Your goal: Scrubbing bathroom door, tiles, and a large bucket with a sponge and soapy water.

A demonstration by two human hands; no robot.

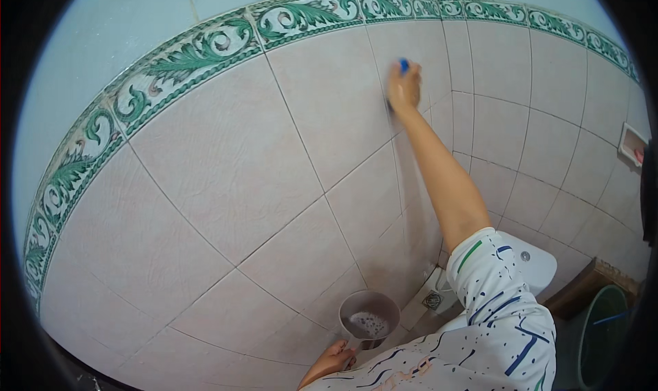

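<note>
High on the pink wall tiles (226,134), near the room's corner, my right hand (405,89) is closed around a small blue object (404,65). Its kind cannot be told, as the fingers hide most of it and the hand is slightly blurred. Low down, my left hand (336,356) grips the handle of a grey plastic dipper (343,319), which holds foamy, bubbly liquid. The dipper is close to the lower wall.
A green patterned border (308,18) runs above the tiles. Behind my right arm is a white toilet tank (540,267), with a floor drain (433,299) to its left. A green bucket (591,339) stands at lower right, and a soap dish (628,143) is on the right wall.
</note>
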